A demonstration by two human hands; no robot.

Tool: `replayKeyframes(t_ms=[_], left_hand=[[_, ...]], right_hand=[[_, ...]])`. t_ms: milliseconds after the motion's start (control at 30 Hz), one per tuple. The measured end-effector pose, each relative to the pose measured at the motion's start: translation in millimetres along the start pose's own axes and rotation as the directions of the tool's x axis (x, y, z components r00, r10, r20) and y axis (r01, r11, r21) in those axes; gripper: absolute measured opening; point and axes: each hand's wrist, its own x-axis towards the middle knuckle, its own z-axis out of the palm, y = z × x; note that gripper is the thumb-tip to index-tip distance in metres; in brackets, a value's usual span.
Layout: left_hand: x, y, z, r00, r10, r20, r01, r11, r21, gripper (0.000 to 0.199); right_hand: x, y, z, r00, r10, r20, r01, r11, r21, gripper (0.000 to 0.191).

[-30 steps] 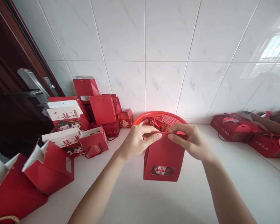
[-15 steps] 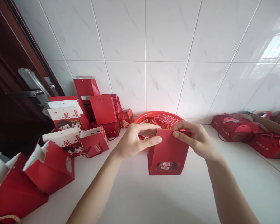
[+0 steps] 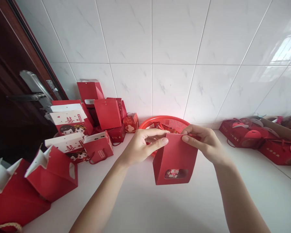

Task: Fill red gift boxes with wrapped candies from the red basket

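A red paper gift box with a small oval window hangs between my hands over the white tabletop. Through the window a printed packet shows inside. My left hand pinches the upper left corner of the box between thumb and fingers. At the upper right corner, my right hand has the top edge pinched the same way. The box's top looks pressed together; its far side is hidden. Just behind it stands a red plastic basket holding red-wrapped sweets, partly covered by my hands and the box.
Several red gift boxes, some with gaping tops, crowd the left side. Closed red boxes with handles stand at the right against the wall. A white tiled wall bounds the back. A dark door with a metal handle is at far left.
The box has dipped slightly and its lower edge has tilted a little. Both hands keep their pinch on its top edge.
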Motion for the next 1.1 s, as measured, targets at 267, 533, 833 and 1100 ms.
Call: replayKeyframes(t_ms=[267, 533, 833, 1100], left_hand=[[0.6, -2.3, 4.9, 0.999, -0.018, -0.032, 0.019, 0.999, 0.033, 0.023], [0.6, -1.2, -2.2, 0.984, 0.072, -0.166, -0.072, 0.997, 0.004, 0.015], [1.8, 0.1, -10.3, 0.946, 0.086, -0.314, -0.078, 0.996, 0.038, 0.016], [2.4, -3.6, -10.4, 0.952, 0.074, -0.298, -0.068, 0.997, 0.032, 0.016]], right_hand=[[-2.5, -5.8, 8.0, 0.995, -0.078, -0.054, 0.069, 0.987, -0.146, 0.023], [-3.2, -10.3, 8.8, 0.99, -0.125, -0.06, 0.122, 0.991, -0.054, 0.019], [-3.7, -14.1, 7.4, 0.988, -0.109, -0.109, 0.103, 0.993, -0.06, 0.022], [-5.1, -15.0, 9.3, 0.984, -0.12, -0.133, 0.102, 0.986, -0.132, 0.028]])
